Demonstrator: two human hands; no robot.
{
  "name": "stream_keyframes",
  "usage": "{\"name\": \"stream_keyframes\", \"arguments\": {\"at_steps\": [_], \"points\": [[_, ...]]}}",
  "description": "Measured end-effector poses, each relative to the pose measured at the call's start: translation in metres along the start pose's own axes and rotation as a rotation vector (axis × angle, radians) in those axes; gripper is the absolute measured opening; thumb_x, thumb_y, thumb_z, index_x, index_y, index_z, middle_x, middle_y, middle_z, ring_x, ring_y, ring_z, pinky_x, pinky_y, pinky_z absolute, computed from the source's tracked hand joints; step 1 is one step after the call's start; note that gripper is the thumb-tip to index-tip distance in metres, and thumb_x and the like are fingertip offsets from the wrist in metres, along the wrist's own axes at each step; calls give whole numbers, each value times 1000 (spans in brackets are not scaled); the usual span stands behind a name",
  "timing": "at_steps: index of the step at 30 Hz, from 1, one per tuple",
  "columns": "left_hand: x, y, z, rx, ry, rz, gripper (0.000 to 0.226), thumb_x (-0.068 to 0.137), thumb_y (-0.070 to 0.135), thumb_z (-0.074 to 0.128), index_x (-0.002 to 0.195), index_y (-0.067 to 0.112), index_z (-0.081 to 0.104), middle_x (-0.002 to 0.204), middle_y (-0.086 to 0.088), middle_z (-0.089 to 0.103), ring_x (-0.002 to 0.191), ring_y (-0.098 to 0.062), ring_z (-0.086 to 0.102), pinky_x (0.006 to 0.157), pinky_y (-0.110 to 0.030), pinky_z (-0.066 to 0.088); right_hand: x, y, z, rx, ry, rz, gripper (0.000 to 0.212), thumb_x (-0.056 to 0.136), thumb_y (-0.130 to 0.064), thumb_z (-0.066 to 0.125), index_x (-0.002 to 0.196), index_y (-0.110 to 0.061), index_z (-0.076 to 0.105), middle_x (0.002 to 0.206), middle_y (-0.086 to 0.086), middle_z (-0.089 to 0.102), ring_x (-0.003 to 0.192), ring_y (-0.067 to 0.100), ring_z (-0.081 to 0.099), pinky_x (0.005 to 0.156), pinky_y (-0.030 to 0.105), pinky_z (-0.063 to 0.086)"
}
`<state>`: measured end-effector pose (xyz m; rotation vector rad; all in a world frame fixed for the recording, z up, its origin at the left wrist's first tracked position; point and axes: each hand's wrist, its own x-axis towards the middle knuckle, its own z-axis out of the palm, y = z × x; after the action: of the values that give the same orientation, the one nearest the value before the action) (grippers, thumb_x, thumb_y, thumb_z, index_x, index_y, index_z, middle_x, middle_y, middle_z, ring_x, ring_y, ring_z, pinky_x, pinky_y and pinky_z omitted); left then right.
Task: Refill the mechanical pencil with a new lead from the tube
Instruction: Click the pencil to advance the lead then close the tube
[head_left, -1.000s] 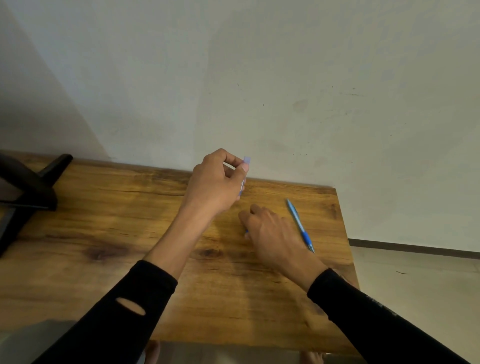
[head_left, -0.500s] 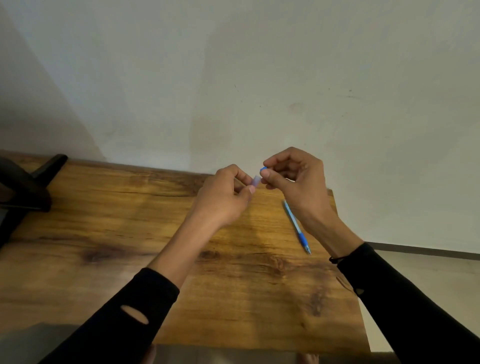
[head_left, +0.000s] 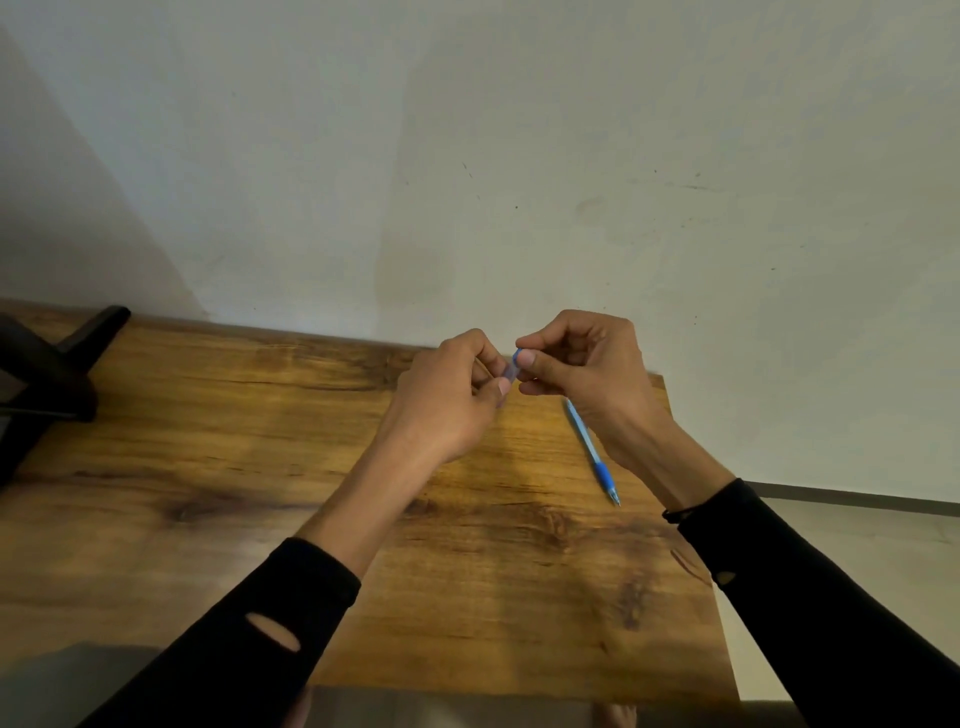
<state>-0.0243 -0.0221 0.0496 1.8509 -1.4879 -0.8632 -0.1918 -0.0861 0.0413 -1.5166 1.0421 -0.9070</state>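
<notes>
My left hand (head_left: 447, 400) holds a small clear lead tube (head_left: 510, 371) between thumb and fingers, above the far part of the wooden table (head_left: 260, 493). My right hand (head_left: 587, 374) pinches the tube's blue cap end (head_left: 516, 355) with thumb and forefinger. The two hands meet at the tube. A blue mechanical pencil (head_left: 592, 452) lies on the table under my right wrist, tip pointing toward me and to the right. Its far end is hidden by my right hand.
A black stand (head_left: 47, 379) sits at the table's far left. A pale wall rises right behind the table. The table's right edge (head_left: 701, 545) drops to the floor just right of the pencil.
My right hand rose from the tabletop beside the pencil and came up to the tube held in my left hand. It now pinches the blue cap end. The pencil has not moved.
</notes>
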Motion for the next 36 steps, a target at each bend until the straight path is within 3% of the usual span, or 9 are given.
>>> {"name": "stream_keyframes", "arguments": {"at_steps": [3,9,14,19,22,25,31,33,36], "points": [[0,0,0,33,7,6,10,101,24,73,95,28,65,81,14,76,70,-4,69,88,-42,60,0,0,-2,-2,-14,9,5,91,4,81,91,1,77,88,28,76,78,26,78,70,31,66],[-1,1,0,56,15,1,11,100,26,75,96,29,65,86,11,78,67,-3,68,85,-38,58,1,-2,-6,-42,-36,10,7,90,6,81,89,0,78,85,24,77,75,22,79,69,30,66],[-1,3,1,126,34,11,11,98,28,76,95,31,66,83,14,73,90,-14,71,81,-34,49,2,-1,-9,-89,-61,-13,11,90,5,81,88,-5,78,83,16,79,73,18,77,68,28,65],[0,1,3,82,30,-6,12,100,30,74,96,31,64,84,15,75,73,-6,72,88,-42,59,1,0,-5,-250,-71,-56,11,92,-1,81,101,-6,80,92,5,81,84,16,80,79,37,68],[1,0,1,-85,34,-71,8,100,25,75,101,24,66,94,5,79,88,-20,79,90,-53,64,-4,-1,5,-455,-154,-88,45,84,-19,91,124,-15,72,110,-6,75,100,8,74,85,30,66],[4,0,0,-174,37,-114,6,101,23,73,103,21,67,92,0,83,93,-24,81,89,-55,65,-12,0,14,-796,-226,-245,82,79,-33,94,147,-11,55,129,1,60,115,17,62,92,30,59],[6,-1,3,-189,32,-132,2,102,26,71,102,25,70,91,2,84,92,-23,81,90,-53,66,-14,-2,11,-1214,-108,-498,80,76,-53,82,139,-9,62,125,7,63,110,30,57,80,44,56],[6,0,4,-159,26,-125,4,102,31,71,105,29,71,94,6,83,90,-20,82,93,-51,65,-11,1,4,-1274,-125,-488,80,72,-59,74,136,-11,64,123,6,62,110,30,55,82,46,53],[8,-3,-2,-145,102,-128,10,99,40,72,107,35,70,94,11,81,88,-16,82,95,-48,63,-7,12,-11,-1378,-269,-348,83,68,-67,68,136,-21,64,134,4,55,125,31,45,97,51,42]]}}
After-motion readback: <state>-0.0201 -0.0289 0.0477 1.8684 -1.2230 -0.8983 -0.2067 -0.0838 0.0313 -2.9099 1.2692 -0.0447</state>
